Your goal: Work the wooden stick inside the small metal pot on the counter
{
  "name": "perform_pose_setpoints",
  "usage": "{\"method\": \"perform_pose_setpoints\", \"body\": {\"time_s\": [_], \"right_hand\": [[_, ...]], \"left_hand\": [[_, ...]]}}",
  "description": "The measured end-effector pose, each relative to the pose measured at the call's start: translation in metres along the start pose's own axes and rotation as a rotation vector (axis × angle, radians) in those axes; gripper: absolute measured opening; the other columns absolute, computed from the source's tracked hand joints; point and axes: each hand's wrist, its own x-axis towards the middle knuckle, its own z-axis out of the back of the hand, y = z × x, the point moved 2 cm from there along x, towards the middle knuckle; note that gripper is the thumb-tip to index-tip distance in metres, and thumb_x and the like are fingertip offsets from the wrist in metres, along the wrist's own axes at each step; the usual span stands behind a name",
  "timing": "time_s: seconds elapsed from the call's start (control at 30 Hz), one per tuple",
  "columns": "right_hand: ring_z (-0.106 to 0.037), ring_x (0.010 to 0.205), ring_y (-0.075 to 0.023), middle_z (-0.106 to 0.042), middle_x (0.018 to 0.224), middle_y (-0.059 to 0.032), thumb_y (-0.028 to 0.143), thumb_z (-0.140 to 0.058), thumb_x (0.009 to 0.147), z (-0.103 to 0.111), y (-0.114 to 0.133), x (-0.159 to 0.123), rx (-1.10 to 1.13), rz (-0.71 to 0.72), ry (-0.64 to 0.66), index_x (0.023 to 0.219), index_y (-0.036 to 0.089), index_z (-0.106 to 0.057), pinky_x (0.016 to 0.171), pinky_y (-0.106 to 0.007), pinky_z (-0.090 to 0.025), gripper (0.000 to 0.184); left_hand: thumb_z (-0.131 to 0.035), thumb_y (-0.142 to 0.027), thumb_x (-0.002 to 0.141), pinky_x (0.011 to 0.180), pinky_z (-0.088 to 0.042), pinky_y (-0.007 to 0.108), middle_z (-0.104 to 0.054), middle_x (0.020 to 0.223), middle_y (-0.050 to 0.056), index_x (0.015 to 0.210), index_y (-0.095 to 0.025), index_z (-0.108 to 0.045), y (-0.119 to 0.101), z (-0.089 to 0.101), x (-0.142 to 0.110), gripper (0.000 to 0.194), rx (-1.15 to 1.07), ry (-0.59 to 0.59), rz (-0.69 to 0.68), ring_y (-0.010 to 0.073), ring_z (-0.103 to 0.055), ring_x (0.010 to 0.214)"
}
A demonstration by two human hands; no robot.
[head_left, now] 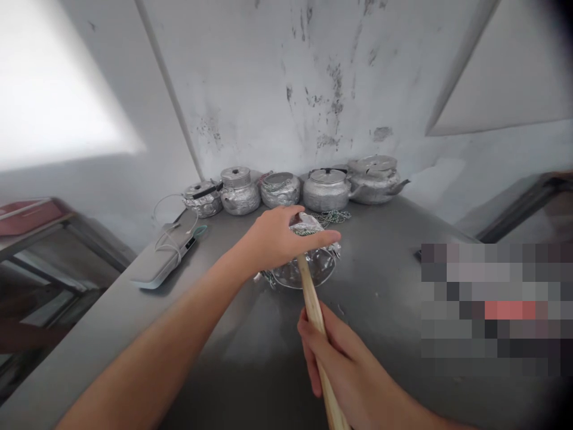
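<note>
Smooth dark-grey tabletop (242,364) extends either side of the grip — right hand (335,346) closed round pale wooden stick (310,286); left hand (277,236) spread wide over crumpled, silvery, round-rimmed vessel (320,270) — contact unclear.

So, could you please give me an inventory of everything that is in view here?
Pots and kettles: at least five, silvery, in a row by the wall
Round vessel: one, silvery, mid-table
Wooden stick: one, pale, in the right hand
Cord: one tangle, green and white, before the row
Device with cable: one, grey, table's left
Table: one, dark grey, centre
Wall: one, stained whitish, behind
Tray: one, pinkish, far left
Side stands: two, dark, either side
Pixelated patch: contents unclear, lower right
Left hand: one, bare, at the round vessel
Right hand: one, bare, around the stick
</note>
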Motion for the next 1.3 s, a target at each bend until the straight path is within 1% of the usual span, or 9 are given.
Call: {"method": "perform_pose_setpoints", "body": {"time_s": [0.13, 0.23, 0.47, 0.57, 0.67, 0.8, 0.97, 1.17, 1.3], "right_hand": [[-0.050, 0.058, -0.0151, -0.052, 0.055, 0.0069, 0.041, -0.037, 0.107, 0.002, 0.000, 0.001, -0.005, -0.016, -0.012, 0.089, 0.024, -0.052, 0.059, -0.029, -0.041, 0.029], [-0.048, 0.056, -0.0152, -0.050, 0.052, 0.0074, 0.041, -0.036, 0.106, 0.001, 0.000, 0.002, 0.016, -0.027, -0.017, 0.087, 0.024, -0.053, 0.058, -0.029, -0.040, 0.031], [-0.049, 0.057, -0.0144, -0.052, 0.053, 0.0074, 0.043, -0.038, 0.107, 0.002, 0.000, 0.003, 0.038, -0.022, 0.005, 0.082, 0.025, -0.051, 0.060, -0.029, -0.037, 0.033], [-0.046, 0.054, -0.0140, -0.052, 0.054, 0.0075, 0.041, -0.037, 0.108, 0.004, -0.001, 0.003, 0.032, -0.033, 0.011, 0.087, 0.025, -0.053, 0.058, -0.030, -0.035, 0.031], [-0.043, 0.051, -0.0138, -0.050, 0.052, 0.0080, 0.041, -0.037, 0.107, 0.006, 0.002, 0.004, 0.027, -0.055, 0.015, 0.089, 0.024, -0.053, 0.057, -0.030, -0.034, 0.030], [-0.046, 0.056, -0.0147, -0.051, 0.053, 0.0072, 0.044, -0.036, 0.107, 0.007, 0.008, 0.004, -0.009, -0.063, 0.019, 0.085, 0.025, -0.052, 0.059, -0.030, -0.035, 0.033], [-0.046, 0.058, -0.0153, -0.049, 0.052, 0.0065, 0.046, -0.037, 0.107, 0.006, 0.010, 0.003, -0.016, -0.040, 0.012, 0.076, 0.025, -0.049, 0.062, -0.030, -0.036, 0.040], [-0.045, 0.051, -0.0133, -0.051, 0.054, 0.0081, 0.041, -0.039, 0.107, 0.006, 0.004, 0.004, -0.022, 0.006, 0.012, 0.087, 0.025, -0.053, 0.058, -0.030, -0.036, 0.030], [-0.046, 0.053, -0.0136, -0.050, 0.054, 0.0082, 0.045, -0.036, 0.107, 0.007, 0.004, 0.006, -0.020, 0.015, 0.004, 0.088, 0.025, -0.052, 0.057, -0.029, -0.038, 0.032]], "left_hand": [[-0.053, -0.091, 0.075, 0.111, -0.043, 0.047, -0.045, 0.158, 0.008, 0.153, -0.021, -0.048, 0.001, -0.001, 0.001, 0.105, 0.004, 0.003, 0.013, 0.0392, -0.045, 0.141], [-0.052, -0.091, 0.075, 0.110, -0.044, 0.047, -0.046, 0.157, 0.009, 0.153, -0.020, -0.047, 0.000, -0.001, 0.000, 0.106, 0.006, 0.010, 0.018, 0.0394, -0.045, 0.140], [-0.050, -0.094, 0.074, 0.108, -0.045, 0.049, -0.045, 0.157, 0.013, 0.154, -0.019, -0.045, 0.003, -0.002, 0.001, 0.110, -0.001, 0.018, 0.006, 0.0400, -0.047, 0.139], [-0.049, -0.096, 0.073, 0.109, -0.044, 0.050, -0.043, 0.158, 0.012, 0.154, -0.019, -0.046, 0.005, -0.003, 0.002, 0.111, 0.008, 0.008, 0.011, 0.0408, -0.045, 0.140], [-0.049, -0.096, 0.072, 0.107, -0.045, 0.048, -0.044, 0.158, 0.011, 0.154, -0.021, -0.046, 0.005, -0.002, 0.002, 0.111, -0.004, 0.010, 0.018, 0.0408, -0.046, 0.139], [-0.048, -0.095, 0.072, 0.106, -0.046, 0.047, -0.044, 0.158, 0.008, 0.154, -0.023, -0.046, 0.005, -0.001, 0.001, 0.109, -0.005, 0.018, 0.019, 0.0410, -0.047, 0.139], [-0.048, -0.094, 0.073, 0.106, -0.047, 0.048, -0.045, 0.157, 0.010, 0.154, -0.022, -0.046, 0.005, -0.001, 0.001, 0.109, -0.001, 0.012, 0.018, 0.0407, -0.047, 0.139], [-0.051, -0.093, 0.074, 0.110, -0.043, 0.051, -0.044, 0.158, 0.011, 0.153, -0.023, -0.048, 0.005, -0.002, 0.001, 0.105, -0.022, 0.008, 0.015, 0.0402, -0.044, 0.141], [-0.052, -0.092, 0.074, 0.110, -0.043, 0.051, -0.044, 0.158, 0.010, 0.153, -0.024, -0.048, 0.005, -0.002, 0.001, 0.104, -0.031, 0.010, 0.015, 0.0398, -0.044, 0.141]]}}
